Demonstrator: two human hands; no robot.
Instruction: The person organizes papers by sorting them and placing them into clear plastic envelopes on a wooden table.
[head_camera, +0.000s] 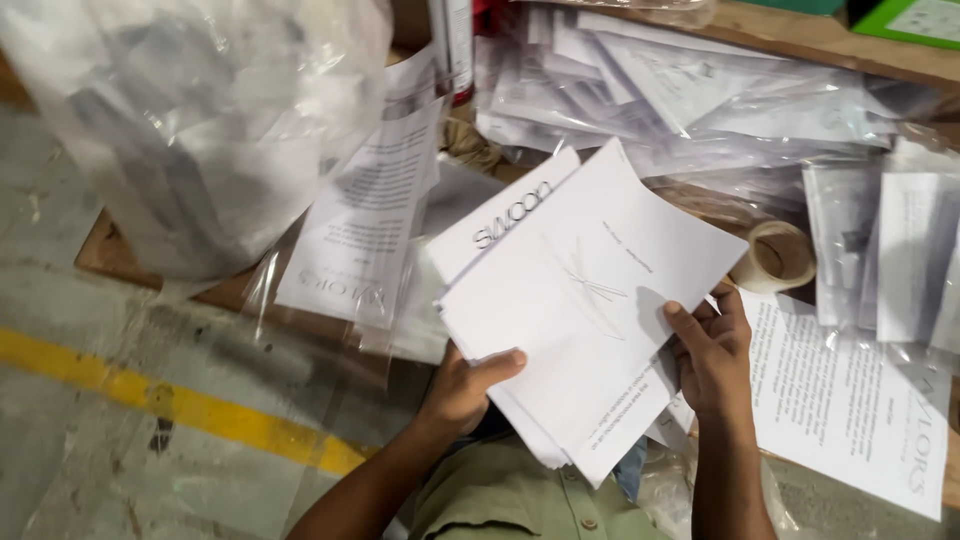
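- Over the cluttered wooden surface (800, 35), you hold a stack of white printed sheets (590, 290) in front of your chest, tilted, with the top sheets fanned slightly apart from those beneath
- Your left hand (465, 385) grips the stack's lower left edge, thumb pressed on top and the other fingers hidden beneath
- Your right hand (712, 355) pinches the right edge, fingers curled on the paper's face
- Judging by the fanned edges, you are sorting or squaring the sheets; the next move seems to call for a firm pinch so that no loose sheet slides out
- Beyond the stack lie clear plastic sleeves (680, 90) in a heap, with a roll of tape (780, 255) just beside your right hand
- More printed sheets in sleeves (365, 230) lie to the left, below a large clear plastic bag (190, 130)
- A yellow line (180, 405) crosses the concrete floor (70, 470) to your left
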